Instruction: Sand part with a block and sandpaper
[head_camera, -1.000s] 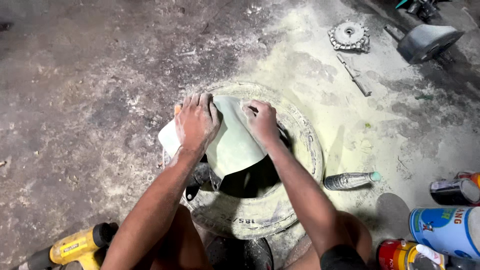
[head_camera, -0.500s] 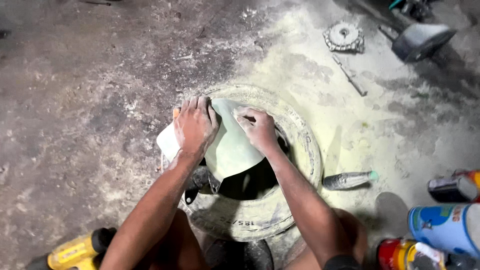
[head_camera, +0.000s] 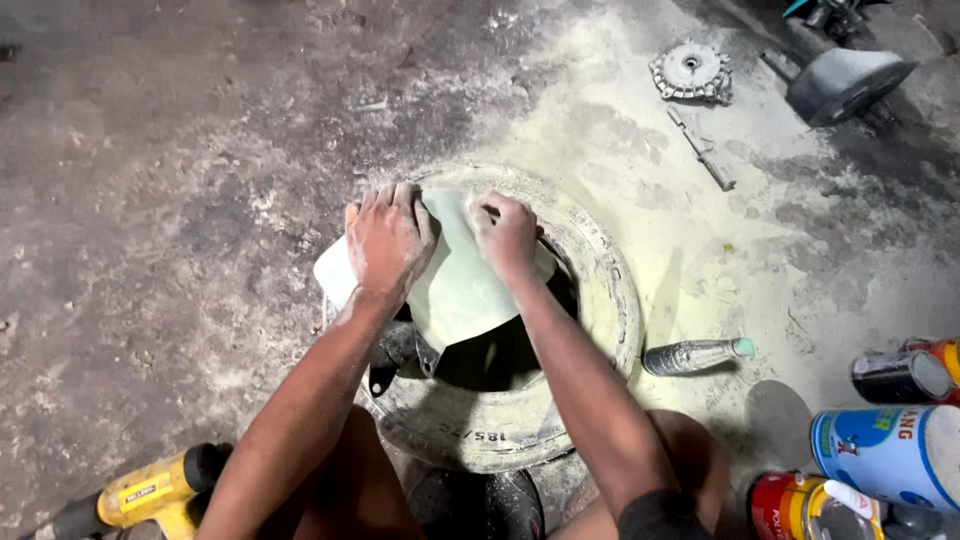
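A pale green curved body panel (head_camera: 462, 290) lies across the top of a dusty tyre (head_camera: 600, 300) that rests flat on the floor. My left hand (head_camera: 388, 240) presses flat on the panel's left side, fingers spread. My right hand (head_camera: 506, 236) is closed into a fist on the panel's upper middle, apparently around a small sanding piece that is hidden under the fingers. Both forearms reach in from the bottom edge.
A yellow power drill (head_camera: 150, 490) lies at the bottom left. A plastic bottle (head_camera: 695, 354) lies right of the tyre. Several paint cans (head_camera: 890, 455) stand at the bottom right. A metal gear disc (head_camera: 690, 72), a thin tool (head_camera: 703, 150) and a grey part (head_camera: 845, 85) lie at the top right.
My right hand has slid a little left and down across the panel. My left hand stays pressed in place.
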